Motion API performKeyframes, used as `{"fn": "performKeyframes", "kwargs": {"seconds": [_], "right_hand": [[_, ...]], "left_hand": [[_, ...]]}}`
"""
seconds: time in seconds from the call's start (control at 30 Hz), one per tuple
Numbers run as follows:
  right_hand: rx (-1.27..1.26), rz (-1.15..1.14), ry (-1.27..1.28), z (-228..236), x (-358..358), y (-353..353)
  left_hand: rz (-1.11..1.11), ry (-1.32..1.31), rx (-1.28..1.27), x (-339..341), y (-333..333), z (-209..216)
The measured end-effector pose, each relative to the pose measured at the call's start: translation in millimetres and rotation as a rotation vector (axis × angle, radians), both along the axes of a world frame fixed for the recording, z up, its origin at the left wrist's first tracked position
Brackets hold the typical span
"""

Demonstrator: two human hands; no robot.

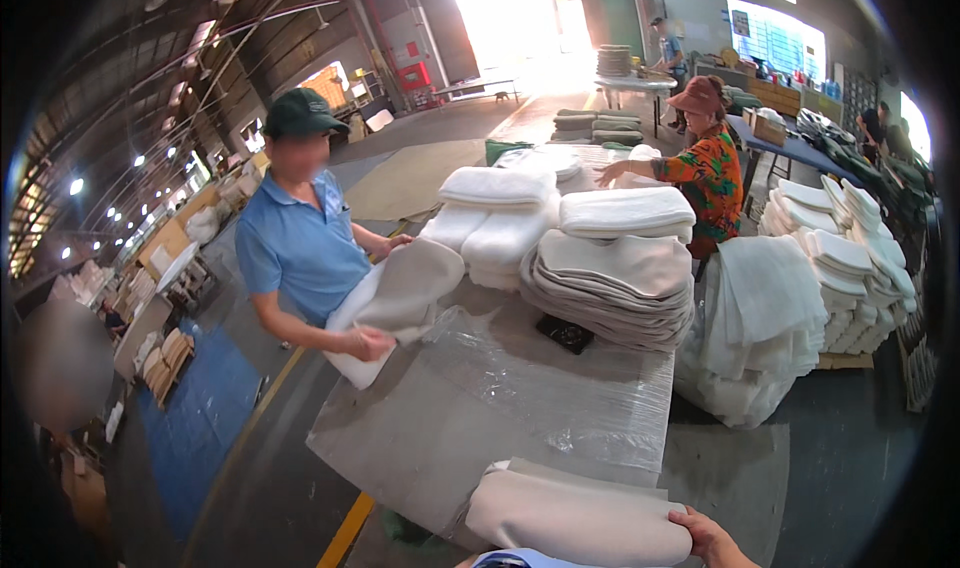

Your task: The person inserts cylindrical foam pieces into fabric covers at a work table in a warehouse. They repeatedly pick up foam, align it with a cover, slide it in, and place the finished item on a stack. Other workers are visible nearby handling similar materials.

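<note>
Dark floor (850, 468) flanks the table (400, 448), where clear film (560, 398) lies beyond a pad (575, 520).

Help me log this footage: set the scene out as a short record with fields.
Right hand: touching the right end of a pale pad
Left hand: not in view
Table: grey top, partly covered by a clear plastic sheet
Pile on table: grey pads, with white pads on top
Beside pile: small black object
Left co-worker: blue shirt, dark cap, holding a folded piece
</note>
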State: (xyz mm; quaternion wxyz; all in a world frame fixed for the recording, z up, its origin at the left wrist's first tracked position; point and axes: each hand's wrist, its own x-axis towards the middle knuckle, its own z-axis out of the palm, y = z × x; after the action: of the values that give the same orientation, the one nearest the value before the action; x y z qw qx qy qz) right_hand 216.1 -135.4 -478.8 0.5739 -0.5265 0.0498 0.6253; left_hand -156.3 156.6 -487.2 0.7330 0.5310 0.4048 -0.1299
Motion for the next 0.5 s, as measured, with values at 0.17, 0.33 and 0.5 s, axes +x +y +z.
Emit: {"fn": "performKeyframes", "kwargs": {"seconds": [0.17, 0.33, 0.5], "right_hand": [[0.248, -0.094, -0.191, 21, -4, 7], [0.595, -0.368, -0.237, 72, -42, 80], [0.654, -0.500, -0.080, 65, -102, 117]], "left_hand": [[0.560, -0.377, -0.323, 74, 0, 5], [0.647, -1.027, -0.540, 105, 47, 97], [0.672, -0.937, -0.019, 128, 36, 170]]}}
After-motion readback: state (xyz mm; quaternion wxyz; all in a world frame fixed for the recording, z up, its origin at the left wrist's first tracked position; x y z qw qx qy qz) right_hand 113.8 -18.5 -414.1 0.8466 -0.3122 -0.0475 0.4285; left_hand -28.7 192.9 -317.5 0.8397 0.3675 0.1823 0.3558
